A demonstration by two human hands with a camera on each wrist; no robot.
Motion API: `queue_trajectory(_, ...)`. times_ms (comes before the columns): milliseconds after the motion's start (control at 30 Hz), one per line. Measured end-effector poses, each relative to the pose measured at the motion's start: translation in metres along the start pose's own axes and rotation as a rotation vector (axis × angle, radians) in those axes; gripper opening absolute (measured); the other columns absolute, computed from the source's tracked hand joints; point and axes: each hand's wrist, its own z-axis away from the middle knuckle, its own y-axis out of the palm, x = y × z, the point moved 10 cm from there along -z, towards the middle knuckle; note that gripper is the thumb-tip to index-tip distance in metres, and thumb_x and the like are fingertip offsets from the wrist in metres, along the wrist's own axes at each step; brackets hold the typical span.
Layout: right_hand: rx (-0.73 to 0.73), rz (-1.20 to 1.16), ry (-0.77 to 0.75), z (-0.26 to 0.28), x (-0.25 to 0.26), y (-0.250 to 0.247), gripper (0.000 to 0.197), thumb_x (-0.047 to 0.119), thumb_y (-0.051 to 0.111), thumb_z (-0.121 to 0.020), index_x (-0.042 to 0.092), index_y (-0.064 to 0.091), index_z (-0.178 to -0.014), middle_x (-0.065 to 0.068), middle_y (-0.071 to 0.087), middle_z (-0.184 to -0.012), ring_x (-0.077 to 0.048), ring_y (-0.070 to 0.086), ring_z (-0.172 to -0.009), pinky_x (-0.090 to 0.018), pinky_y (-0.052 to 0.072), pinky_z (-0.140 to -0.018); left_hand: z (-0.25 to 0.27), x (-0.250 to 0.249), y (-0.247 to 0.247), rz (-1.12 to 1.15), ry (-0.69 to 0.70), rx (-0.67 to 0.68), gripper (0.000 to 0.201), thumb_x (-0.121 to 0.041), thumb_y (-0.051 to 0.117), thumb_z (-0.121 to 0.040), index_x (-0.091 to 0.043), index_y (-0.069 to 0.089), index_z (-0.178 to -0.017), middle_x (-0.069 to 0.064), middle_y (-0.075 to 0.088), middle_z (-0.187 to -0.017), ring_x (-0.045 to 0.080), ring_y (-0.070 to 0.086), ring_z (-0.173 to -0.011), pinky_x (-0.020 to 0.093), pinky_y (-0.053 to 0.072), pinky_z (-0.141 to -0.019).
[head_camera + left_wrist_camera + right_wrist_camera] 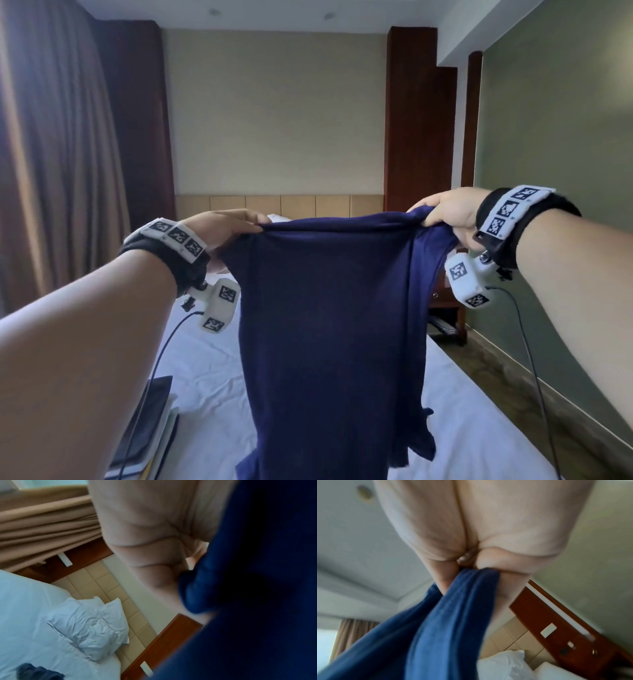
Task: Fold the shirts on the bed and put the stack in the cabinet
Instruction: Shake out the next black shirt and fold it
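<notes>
I held the blue shirt (329, 308) up above the bed (212, 359), left hand (222, 229) and right hand (448, 216) each pinching a top corner; lowering both evenly would lay it flat.

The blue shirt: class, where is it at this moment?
In the head view the blue shirt hangs mid-frame above the bed, its top edge gripped by the left hand and right hand.
</notes>
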Motion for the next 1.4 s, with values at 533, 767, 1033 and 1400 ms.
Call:
queue_trajectory(533, 0.28, -0.169, 0.322, 0.005, -0.078, 0.066, 0.033, 0.001, 0.061, -0.077, -0.007, 0.069, -0.108, -0.028, 0.068, -0.104, -0.036, 0.068, -0.076, -0.041, 0.06, -0.069, 0.004, 0.083, -0.044, -0.157, -0.289, 0.039, 0.02, -0.009, 0.087, -0.067, -0.011, 0.08, -0.086, 0.016, 0.075, -0.1, 0.027, 0.073, -0.082, 0.041, 0.061, -0.082)
queue_trajectory(767, 0.526, 0.523, 0.267, -0.029, -0.161, 0.137, 0.029, -0.006, 0.07, -0.086, 0.011, 0.075, -0.11, -0.006, 0.072, -0.089, -0.022, 0.066, -0.081, -0.025, 0.056, -0.061, -0.013, 0.209, -0.054, -0.886, -0.739, 0.334, 0.042, -0.011, 0.078, -0.075, -0.017, 0.077, -0.117, 0.02, 0.072, -0.121, 0.039, 0.067, -0.116, 0.05, 0.051, -0.104)
queue_trajectory(1033, 0.676, 1.095, 0.292, -0.076, -0.28, 0.206, 0.035, 0.038, 0.069, -0.091, 0.018, 0.072, -0.12, -0.003, 0.07, -0.118, -0.022, 0.063, -0.111, -0.025, 0.045, -0.087, -0.044, 0.333, -0.088, -0.767, -0.878, 0.08, 0.029, -0.009, 0.06, -0.099, -0.004, 0.062, -0.128, 0.019, 0.071, -0.107, 0.031, 0.076, -0.076, 0.035, 0.061, -0.056)
queue_trajectory(1400, 0.892, 0.49, 0.711, -0.026, -0.405, 0.308, 0.026, 0.037, 0.065, -0.096, 0.013, 0.074, -0.091, -0.006, 0.072, -0.09, -0.026, 0.069, -0.083, -0.035, 0.054, -0.073, -0.019, 0.456, -0.032, -0.602, -1.134, 0.384, 0.031, -0.035, 0.07, -0.089, -0.016, 0.076, -0.114, 0.002, 0.076, -0.098, 0.022, 0.071, -0.081, 0.041, 0.059, -0.086)
